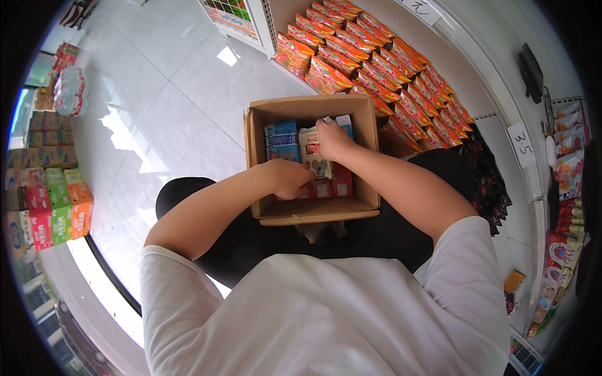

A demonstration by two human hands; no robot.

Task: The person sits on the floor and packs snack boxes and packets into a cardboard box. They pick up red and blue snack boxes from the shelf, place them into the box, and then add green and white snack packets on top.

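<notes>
An open cardboard box [314,215] stands before me between my knees, and both hands reach into it. My right hand [335,141] grips the top of a cream-coloured snack box [320,165] that has a koala picture on its front. At the lower left of that snack box is my left hand [289,178], its fingers over or against the edge; whether they grip it is hidden. Blue snack boxes [282,136] lie at the left inside the carton, and part of another blue box [344,123] shows behind my right hand. Red boxes [331,189] line the near side.
Rows of orange snack bags [357,61] fill the low shelf ahead and right. Black packets [487,174] lie beside my right knee. Colourful cartons [59,204] and shrink-wrapped bottles [71,91] stand at the left. Grey floor tiles [188,108] run between. A white shelf edge [498,103] curves along the right.
</notes>
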